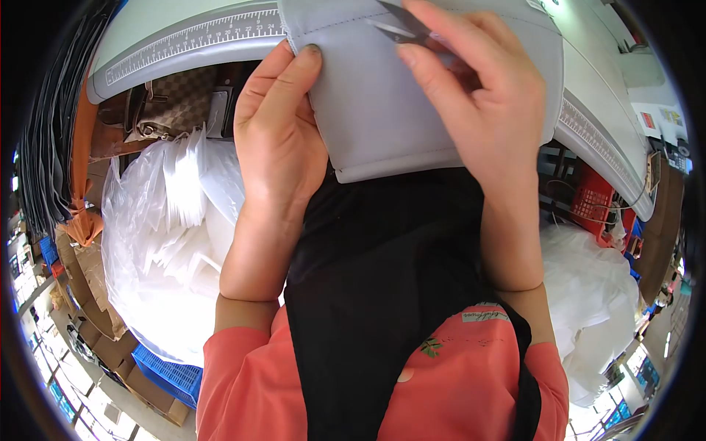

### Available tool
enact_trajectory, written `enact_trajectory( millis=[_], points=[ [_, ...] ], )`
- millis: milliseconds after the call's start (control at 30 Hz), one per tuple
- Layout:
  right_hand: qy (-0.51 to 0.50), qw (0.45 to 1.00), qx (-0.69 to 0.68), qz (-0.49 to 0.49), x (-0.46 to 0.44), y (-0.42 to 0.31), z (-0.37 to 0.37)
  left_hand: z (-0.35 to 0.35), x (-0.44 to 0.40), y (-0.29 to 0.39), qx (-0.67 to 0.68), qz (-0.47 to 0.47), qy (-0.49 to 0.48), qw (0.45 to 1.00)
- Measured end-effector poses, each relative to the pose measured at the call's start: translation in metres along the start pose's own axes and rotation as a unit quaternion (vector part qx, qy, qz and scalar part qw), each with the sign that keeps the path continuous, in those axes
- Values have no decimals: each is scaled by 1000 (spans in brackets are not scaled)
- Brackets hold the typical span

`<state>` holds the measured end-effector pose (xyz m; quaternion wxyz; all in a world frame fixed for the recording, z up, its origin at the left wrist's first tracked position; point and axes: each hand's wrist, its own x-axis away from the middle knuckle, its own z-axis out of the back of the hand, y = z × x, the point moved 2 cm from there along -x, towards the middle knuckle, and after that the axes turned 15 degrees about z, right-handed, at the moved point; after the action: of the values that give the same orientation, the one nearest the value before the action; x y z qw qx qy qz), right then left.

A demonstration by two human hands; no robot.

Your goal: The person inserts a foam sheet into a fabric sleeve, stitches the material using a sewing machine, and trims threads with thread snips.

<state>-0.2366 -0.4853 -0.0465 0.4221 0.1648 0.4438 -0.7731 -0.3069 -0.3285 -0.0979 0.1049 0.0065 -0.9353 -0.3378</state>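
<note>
A grey stitched panel [382, 103], like sewn fabric or leather, lies across the table edge, its near end hanging toward my body. My left hand [283, 117] pinches its left edge, thumb on top and fingers underneath. In my right hand [485, 88] is a pair of thread snips [404, 26], blades pointing left over the panel near a stitched line. The fingers wrap around the snips' handle, which is mostly hidden.
A table edge [184, 48] with a printed ruler runs along the front. Below it are a checkered bag [176, 106], a clear plastic bag [129, 213] of white pieces, a blue crate [169, 375] and a red basket [592, 198]. Dark strips [44, 140] hang at left.
</note>
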Motion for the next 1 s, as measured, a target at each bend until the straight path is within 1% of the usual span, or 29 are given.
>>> enact_trajectory(
  millis=[33,233,367,733,867,1000],
  points=[
    [-17,997,49,52,2,-2,-1,0,-2,0,-1,6,-2,1000],
    [5,996,61,62,7,-1,-6,-10,-4,-1,-50,34,-31,998],
    [21,995,71,71,9,0,-9,-15,-2,-3,-80,18,19,996],
    [65,988,95,102,11,-1,-15,-17,-2,-5,-82,8,38,996],
    [78,985,103,114,12,-1,-15,-15,-4,-4,-69,19,34,997],
    [58,977,152,141,8,-5,-12,-12,-7,-6,-59,11,25,998]
  ],
)
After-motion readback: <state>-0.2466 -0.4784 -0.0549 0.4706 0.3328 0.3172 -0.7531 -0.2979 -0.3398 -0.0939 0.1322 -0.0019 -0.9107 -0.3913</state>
